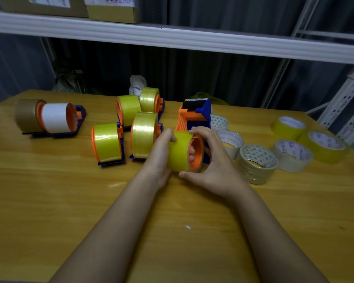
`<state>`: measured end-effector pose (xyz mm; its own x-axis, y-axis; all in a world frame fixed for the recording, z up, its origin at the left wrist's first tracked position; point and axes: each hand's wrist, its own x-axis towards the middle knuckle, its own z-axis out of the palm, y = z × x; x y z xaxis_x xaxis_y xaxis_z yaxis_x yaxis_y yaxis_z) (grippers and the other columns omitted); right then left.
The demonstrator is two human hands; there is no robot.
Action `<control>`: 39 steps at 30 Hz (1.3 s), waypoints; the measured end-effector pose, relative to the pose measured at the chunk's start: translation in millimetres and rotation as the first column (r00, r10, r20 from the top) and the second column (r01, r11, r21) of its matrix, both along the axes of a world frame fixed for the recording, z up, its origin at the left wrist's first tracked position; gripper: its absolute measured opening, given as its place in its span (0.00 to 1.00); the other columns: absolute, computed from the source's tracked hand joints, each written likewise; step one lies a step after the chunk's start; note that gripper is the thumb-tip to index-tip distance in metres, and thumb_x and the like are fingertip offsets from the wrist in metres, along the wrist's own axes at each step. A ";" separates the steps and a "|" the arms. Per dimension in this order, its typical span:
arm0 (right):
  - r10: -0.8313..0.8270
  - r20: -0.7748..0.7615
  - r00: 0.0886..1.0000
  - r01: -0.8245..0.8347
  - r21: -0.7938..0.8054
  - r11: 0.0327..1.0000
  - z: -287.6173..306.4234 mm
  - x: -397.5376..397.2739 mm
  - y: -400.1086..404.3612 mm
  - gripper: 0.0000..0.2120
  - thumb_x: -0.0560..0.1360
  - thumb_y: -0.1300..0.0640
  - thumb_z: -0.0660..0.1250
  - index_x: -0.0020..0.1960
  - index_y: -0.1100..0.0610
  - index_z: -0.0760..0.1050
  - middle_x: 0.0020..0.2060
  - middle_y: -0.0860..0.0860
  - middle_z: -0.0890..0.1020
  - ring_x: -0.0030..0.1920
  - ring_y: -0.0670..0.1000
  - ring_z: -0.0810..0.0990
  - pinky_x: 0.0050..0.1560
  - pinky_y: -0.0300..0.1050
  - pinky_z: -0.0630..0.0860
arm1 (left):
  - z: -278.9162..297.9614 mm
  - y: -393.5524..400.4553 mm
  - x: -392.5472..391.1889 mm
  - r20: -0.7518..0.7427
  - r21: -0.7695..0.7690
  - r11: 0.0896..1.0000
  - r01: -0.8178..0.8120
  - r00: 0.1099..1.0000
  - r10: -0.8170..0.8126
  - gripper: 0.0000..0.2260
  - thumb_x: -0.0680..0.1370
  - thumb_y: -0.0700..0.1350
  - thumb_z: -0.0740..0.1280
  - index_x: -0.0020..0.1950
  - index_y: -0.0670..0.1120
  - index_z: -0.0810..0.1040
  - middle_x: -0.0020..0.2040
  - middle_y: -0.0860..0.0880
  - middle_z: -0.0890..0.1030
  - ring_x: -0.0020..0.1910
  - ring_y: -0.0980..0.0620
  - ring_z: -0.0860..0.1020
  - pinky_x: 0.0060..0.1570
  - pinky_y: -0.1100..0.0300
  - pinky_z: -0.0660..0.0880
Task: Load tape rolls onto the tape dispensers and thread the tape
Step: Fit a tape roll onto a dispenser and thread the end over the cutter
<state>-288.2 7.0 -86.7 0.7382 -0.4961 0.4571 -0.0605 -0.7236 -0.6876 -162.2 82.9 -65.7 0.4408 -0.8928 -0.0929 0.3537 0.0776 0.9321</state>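
1. Left hand (161, 152) grips the yellow tape roll (178, 154) from its left side.
2. Right hand (211, 160) curls around the roll's orange hub (196, 154).
3. The roll sits on the blue-and-orange dispenser (196, 116), on the wooden table (70, 201).
4. Loose rolls (258, 162) lie to the right.

Wooden table (49, 190) (dispensers (108, 147), loose rolls (258, 163))
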 end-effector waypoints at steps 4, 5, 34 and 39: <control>-0.008 0.024 1.000 0.006 0.079 0.997 0.5 -1.7 -1.1 0.40 0.62 0.53 0.81 0.67 0.40 0.64 0.65 0.36 0.65 0.68 0.41 0.65 0.65 0.52 0.73 | -0.6 -0.8 -1.6 0.035 -0.032 0.999 0.021 0.999 -0.020 0.16 0.77 0.43 0.52 0.46 0.39 0.78 0.32 0.46 0.80 0.31 0.51 0.78 0.33 0.61 0.76; -0.006 0.028 1.000 0.003 0.100 0.995 0.4 -2.0 -1.4 0.40 0.62 0.53 0.81 0.67 0.39 0.64 0.65 0.36 0.65 0.68 0.41 0.66 0.65 0.52 0.73 | -0.8 -0.5 -2.3 0.046 -0.031 0.999 0.018 0.999 -0.016 0.16 0.77 0.43 0.52 0.46 0.39 0.78 0.32 0.46 0.80 0.31 0.52 0.78 0.34 0.61 0.77; -0.060 0.074 0.995 0.047 0.168 0.985 1.7 -2.3 2.0 0.40 0.66 0.48 0.78 0.71 0.38 0.61 0.64 0.30 0.64 0.63 0.32 0.67 0.56 0.30 0.73 | -2.6 1.9 -5.8 0.058 -0.045 0.999 0.007 0.998 -0.005 0.15 0.77 0.43 0.54 0.42 0.40 0.79 0.33 0.45 0.80 0.33 0.49 0.78 0.41 0.55 0.73; -0.029 0.029 0.999 0.030 -0.021 0.999 2.0 -3.4 0.9 0.45 0.65 0.50 0.79 0.73 0.37 0.58 0.68 0.34 0.63 0.70 0.38 0.62 0.68 0.42 0.68 | -0.6 -0.7 -3.6 0.069 -0.022 1.000 -0.011 0.998 0.012 0.16 0.78 0.44 0.54 0.41 0.40 0.78 0.29 0.47 0.79 0.28 0.51 0.77 0.32 0.62 0.76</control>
